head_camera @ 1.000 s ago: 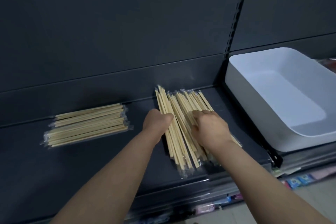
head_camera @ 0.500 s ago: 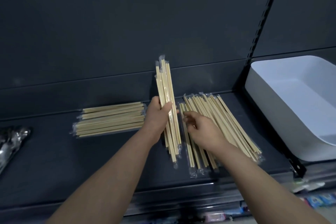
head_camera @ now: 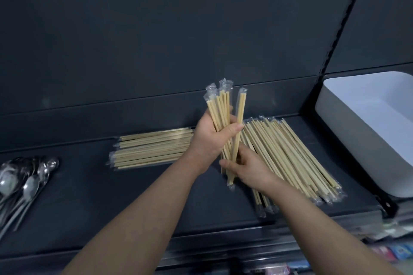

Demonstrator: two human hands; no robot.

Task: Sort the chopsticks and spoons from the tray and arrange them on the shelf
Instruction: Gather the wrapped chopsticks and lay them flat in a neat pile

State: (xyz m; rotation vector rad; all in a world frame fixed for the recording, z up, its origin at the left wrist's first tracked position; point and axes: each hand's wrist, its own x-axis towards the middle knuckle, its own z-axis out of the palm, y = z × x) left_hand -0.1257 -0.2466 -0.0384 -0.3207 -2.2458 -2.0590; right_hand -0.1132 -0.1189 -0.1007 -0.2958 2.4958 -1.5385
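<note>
Now that left hand [head_camera: 212,138] grips a chopstick bundle [head_camera: 220,107] raised off the right pile [head_camera: 290,154], right hand [head_camera: 249,171] pinches its near ends, likely squaring.

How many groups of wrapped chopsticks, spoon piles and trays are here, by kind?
Groups of plastic-wrapped wooden chopsticks: 3 (held bundle, left flat stack, right heap)
Piles of shiny metal spoons: 1
White rectangular plastic trays: 1
Total: 5

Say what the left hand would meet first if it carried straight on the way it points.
Likely the dark grey back panel of the shelf, beyond the left hand gripping its bundle of plastic-wrapped wooden chopsticks; depth is unclear.
</note>
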